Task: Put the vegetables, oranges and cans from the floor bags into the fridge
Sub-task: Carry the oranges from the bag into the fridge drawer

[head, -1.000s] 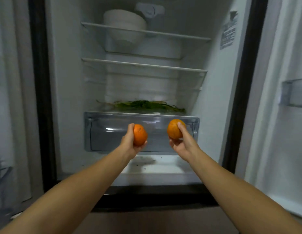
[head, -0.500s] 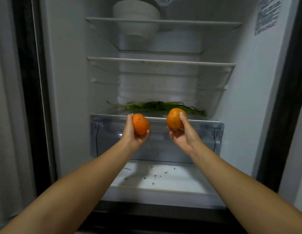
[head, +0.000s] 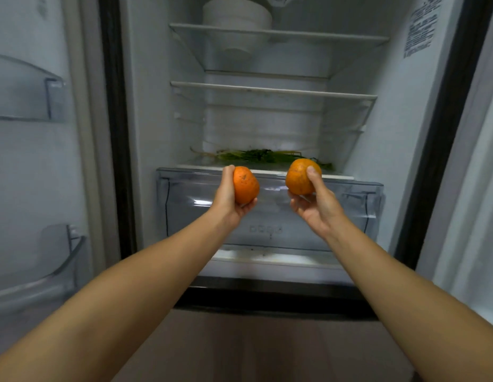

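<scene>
Head view: two hands, left hand [head: 228, 198] and right hand [head: 317, 206], each grip one orange [head: 245, 184] [head: 300, 176]; greens [head: 263, 155] half hidden behind them.

Two oranges are held up before the open fridge [head: 146, 133]. The left orange [head: 245, 185], deep orange with a dark speck, sits at 9 o'clock of the right orange [head: 300, 176], paler and mottled. Green leafy vegetables [head: 260, 156], possibly scallions, lie on the shelf at 12 o'clock.
</scene>
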Tool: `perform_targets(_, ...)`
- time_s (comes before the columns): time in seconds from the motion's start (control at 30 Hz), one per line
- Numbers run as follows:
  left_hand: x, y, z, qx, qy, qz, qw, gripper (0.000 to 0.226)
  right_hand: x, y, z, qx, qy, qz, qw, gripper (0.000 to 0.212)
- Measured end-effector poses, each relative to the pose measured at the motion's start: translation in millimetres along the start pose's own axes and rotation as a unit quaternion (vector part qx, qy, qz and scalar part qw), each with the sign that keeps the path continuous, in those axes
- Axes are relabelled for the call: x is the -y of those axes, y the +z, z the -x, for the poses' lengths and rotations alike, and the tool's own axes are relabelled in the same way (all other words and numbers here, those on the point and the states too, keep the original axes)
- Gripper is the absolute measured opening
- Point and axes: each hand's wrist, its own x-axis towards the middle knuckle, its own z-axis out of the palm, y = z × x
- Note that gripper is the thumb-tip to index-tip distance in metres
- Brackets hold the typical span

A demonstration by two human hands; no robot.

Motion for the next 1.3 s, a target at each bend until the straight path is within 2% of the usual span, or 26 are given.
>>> perform_targets(0.17, -1, -2, 35, -0.012, 0.005, 0.002, 1.000, 0.042, 11, -2, 36, 0.018, 0.008, 0.045, 0.999, 0.038)
perform_targets(0.3, 2, -1, 62, -0.024, 0.012, 0.006, 1.000, 0.041, 22, -4, 61, 0.030, 0.022, 0.073, 0.997, 0.022)
perform_targets(0.4, 5, -1, 83, -0.027, 0.016, 0.005, 0.999, 0.040, 28, -9, 79, 0.035, 0.024, 0.084, 0.996, 0.018)
perform_targets(0.53, 10, 0, 110, -0.039, 0.007, 0.005, 0.999, 0.039, 25, -18, 100, 0.037, 0.035, 0.088, 0.995, 0.020)
perform_targets(0.67, 7, 5, 122, -0.056, -0.007, 0.006, 0.998, 0.045, 26, -19, 111, 0.026, 0.060, 0.072, 0.995, 0.037)
perform_targets(0.77, 0, 4, 127, -0.061, -0.032, -0.018, 0.997, 0.041, 36, -25, 113, 0.037, 0.085, 0.080, 0.992, 0.035)
perform_targets(0.83, -4, 2, 126, -0.050, -0.041, -0.038, 0.997, 0.043, 45, -32, 110, 0.067, 0.078, 0.137, 0.985, 0.031)
perform_targets(0.9, -13, 6, 120, -0.025, -0.011, -0.068, 0.997, 0.047, 57, -32, 103, 0.100, 0.048, 0.197, 0.974, 0.029)
perform_targets(1.03, -49, 35, 101, 0.065, 0.080, -0.187, 0.977, 0.024, 85, -11, 74, 0.146, -0.052, 0.256, 0.954, 0.022)
perform_targets(1.1, -67, 50, 79, 0.116, 0.095, -0.290, 0.945, 0.026, 97, 0, 48, 0.155, -0.125, 0.336, 0.921, 0.024)
perform_targets(1.13, -74, 56, 65, 0.124, 0.119, -0.374, 0.911, 0.032, 103, 4, 32, 0.163, -0.163, 0.406, 0.885, 0.030)
perform_targets(1.17, -80, 61, 49, 0.120, 0.159, -0.488, 0.850, 0.041, 108, 7, 14, 0.178, -0.183, 0.491, 0.833, 0.038)
perform_targets(1.2, -83, 66, 32, 0.107, 0.200, -0.615, 0.755, 0.049, 110, 11, -2, 0.199, -0.176, 0.581, 0.769, 0.045)
perform_targets(1.23, -85, 71, 17, 0.097, 0.222, -0.723, 0.647, 0.055, 109, 15, -20, 0.220, -0.142, 0.665, 0.700, 0.047)
perform_targets(1.27, -85, 75, 0, 0.102, 0.214, -0.793, 0.561, 0.057, 104, 20, -38, 0.239, -0.089, 0.734, 0.629, 0.048)
perform_targets(1.3, -81, 78, -18, 0.120, 0.181, -0.836, 0.504, 0.058, 95, 23, -57, 0.256, -0.028, 0.785, 0.563, 0.047)
